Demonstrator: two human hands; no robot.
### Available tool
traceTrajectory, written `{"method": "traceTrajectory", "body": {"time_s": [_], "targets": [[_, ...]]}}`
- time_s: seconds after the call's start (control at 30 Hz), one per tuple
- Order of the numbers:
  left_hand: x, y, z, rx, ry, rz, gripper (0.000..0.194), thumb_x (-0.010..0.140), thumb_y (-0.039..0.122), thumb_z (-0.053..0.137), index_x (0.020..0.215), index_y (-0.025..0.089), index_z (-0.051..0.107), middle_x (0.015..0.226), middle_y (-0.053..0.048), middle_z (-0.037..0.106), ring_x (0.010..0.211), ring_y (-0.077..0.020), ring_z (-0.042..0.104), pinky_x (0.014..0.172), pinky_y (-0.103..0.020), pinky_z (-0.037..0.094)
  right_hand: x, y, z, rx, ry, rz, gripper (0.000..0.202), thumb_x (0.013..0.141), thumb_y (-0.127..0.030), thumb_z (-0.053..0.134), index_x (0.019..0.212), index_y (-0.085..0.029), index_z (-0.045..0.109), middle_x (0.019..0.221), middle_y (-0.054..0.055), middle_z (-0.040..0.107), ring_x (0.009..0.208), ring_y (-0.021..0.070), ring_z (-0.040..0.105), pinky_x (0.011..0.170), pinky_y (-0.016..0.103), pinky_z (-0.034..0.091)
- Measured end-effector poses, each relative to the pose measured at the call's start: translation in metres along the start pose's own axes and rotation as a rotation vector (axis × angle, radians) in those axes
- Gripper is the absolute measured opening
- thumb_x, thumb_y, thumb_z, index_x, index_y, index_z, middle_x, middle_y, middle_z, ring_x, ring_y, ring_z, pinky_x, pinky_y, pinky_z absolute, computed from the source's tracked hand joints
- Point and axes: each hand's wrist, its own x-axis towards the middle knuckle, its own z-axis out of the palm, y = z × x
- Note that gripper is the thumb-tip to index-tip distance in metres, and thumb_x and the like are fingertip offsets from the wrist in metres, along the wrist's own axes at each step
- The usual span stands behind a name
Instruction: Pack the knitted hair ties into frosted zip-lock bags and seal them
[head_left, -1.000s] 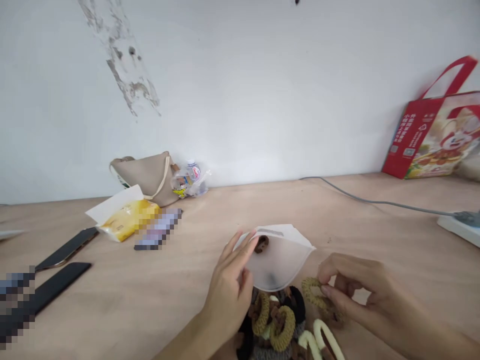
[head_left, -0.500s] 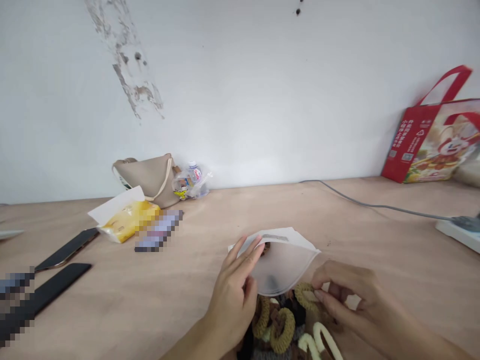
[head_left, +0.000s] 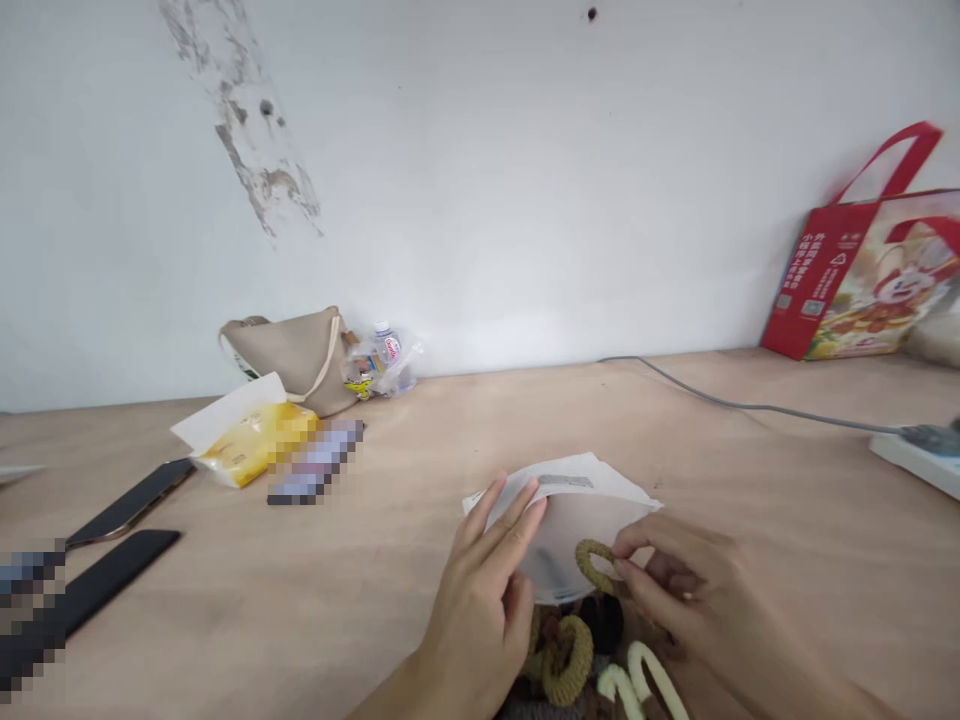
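Observation:
My right hand (head_left: 679, 590) pinches an olive-brown hair tie (head_left: 595, 566) between thumb and fingertips, at the mouth of a frosted plastic bag (head_left: 559, 560). The bag lies on the table with its mouth gaping towards me and a white label on its far side. At its left edge, my left hand (head_left: 484, 575) grips the bag, fingers stretched over the rim. Below the bag is a pile of hair ties, among them an olive one (head_left: 568, 662), a black one (head_left: 602, 622) and cream ones (head_left: 646, 680). My left hand and the frame's bottom edge hide part of the pile.
To the left lie phones (head_left: 131, 500), a yellow tissue pack (head_left: 262, 440) and a black slab (head_left: 112, 580). A beige bag (head_left: 292, 350) and a bottle in clear plastic (head_left: 388, 352) stand by the wall. Right: a red carrier bag (head_left: 795, 280), grey cable (head_left: 720, 402) and white power strip (head_left: 915, 462).
My right hand has lifted the olive hair tie off the pile, up and slightly left to the bag's mouth. My left hand and the bag have shifted slightly right.

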Motion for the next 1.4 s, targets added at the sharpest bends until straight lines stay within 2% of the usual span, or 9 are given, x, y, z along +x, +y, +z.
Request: {"method": "traceTrajectory", "body": {"time_s": [0.2,0.37,0.47,0.77,0.87,1.0,1.1,1.23,1.4], "targets": [[0.0,0.004,0.001,0.005,-0.025,0.027,0.07,0.075,-0.003,0.036,0.141,0.021,0.035,0.142,-0.001,0.045,0.138,-0.019,0.029,0.107,-0.039,0.04,0.006,-0.004,0.0,0.287,0.015,0.05,0.028,0.084,-0.035,0.051,0.105,-0.024,0.065,0.105,0.007,0.069,0.1,0.0216,0.064,0.079,0.031,0.053],[0.003,-0.007,-0.003,0.02,-0.011,-0.055,0.065,0.077,-0.002,0.035,0.138,0.02,0.041,0.14,-0.001,0.048,0.137,-0.0184,0.031,0.107,-0.038,0.04,0.008,0.005,-0.046,-0.236,-0.289,0.008,0.014,0.073,-0.021,0.057,0.082,-0.027,0.066,0.067,-0.003,0.065,0.06,0.0146,0.062,0.053,0.024,0.046],[0.004,-0.012,-0.004,0.003,-0.012,-0.07,0.063,0.078,-0.001,0.035,0.136,0.019,0.044,0.138,-0.002,0.051,0.137,-0.0191,0.032,0.108,-0.039,0.039,0.007,0.008,-0.065,-0.523,-0.471,-0.037,0.023,0.058,-0.01,0.059,0.073,-0.027,0.065,0.07,-0.004,0.063,0.062,0.0147,0.059,0.054,0.024,0.04],[0.005,-0.01,-0.003,-0.053,-0.022,-0.083,0.062,0.079,-0.001,0.035,0.136,0.019,0.045,0.138,-0.003,0.051,0.137,-0.0193,0.032,0.108,-0.04,0.038,0.01,-0.007,-0.05,-0.537,-0.453,-0.176,0.022,0.075,-0.014,0.055,0.056,-0.02,0.047,0.057,-0.004,0.05,0.051,0.0097,0.046,0.049,0.022,0.032],[0.005,-0.01,-0.002,-0.061,-0.015,-0.079,0.062,0.078,-0.002,0.035,0.136,0.019,0.045,0.138,-0.003,0.051,0.137,-0.0196,0.032,0.109,-0.041,0.038,0.006,-0.012,-0.033,-0.28,-0.339,-0.149,0.007,0.083,-0.023,0.054,0.081,-0.021,0.06,0.062,-0.004,0.059,0.052,0.0101,0.051,0.05,0.02,0.039],[0.007,-0.01,-0.003,-0.064,0.001,-0.079,0.061,0.078,-0.001,0.036,0.136,0.018,0.045,0.138,-0.004,0.05,0.136,-0.0199,0.032,0.109,-0.042,0.037,0.001,-0.015,-0.024,-0.073,-0.366,-0.123,0.041,0.086,-0.02,0.049,0.127,-0.027,0.049,0.093,0.0,0.069,0.064,0.0102,0.059,0.057,0.019,0.044],[0.008,-0.009,-0.004,-0.064,0.003,-0.083,0.06,0.079,-0.001,0.036,0.135,0.016,0.046,0.138,-0.005,0.051,0.136,-0.0201,0.034,0.109,-0.041,0.037,0.001,-0.019,-0.035,-0.184,-0.524,-0.112,0.018,0.081,-0.019,0.055,0.094,-0.025,0.066,0.073,-0.003,0.065,0.058,0.009,0.054,0.051,0.018,0.038],[0.008,-0.01,-0.005,-0.058,0.011,-0.086,0.059,0.079,-0.001,0.036,0.135,0.016,0.047,0.138,-0.005,0.051,0.136,-0.0205,0.034,0.108,-0.041,0.038,-0.001,-0.025,-0.048,-0.316,-0.775,-0.108,0.016,0.062,-0.008,0.062,0.069,-0.023,0.063,0.063,-0.007,0.058,0.055,0.0072,0.048,0.051,0.018,0.032],[0.007,-0.009,-0.004,-0.059,0.01,-0.083,0.06,0.079,-0.001,0.035,0.135,0.018,0.046,0.137,-0.005,0.052,0.135,-0.0207,0.034,0.108,-0.042,0.039,-0.006,-0.025,-0.046,-0.478,-0.708,-0.252,0.016,0.06,-0.005,0.055,0.057,-0.02,0.05,0.058,-0.006,0.052,0.052,0.0081,0.042,0.052,0.021,0.03]]}}
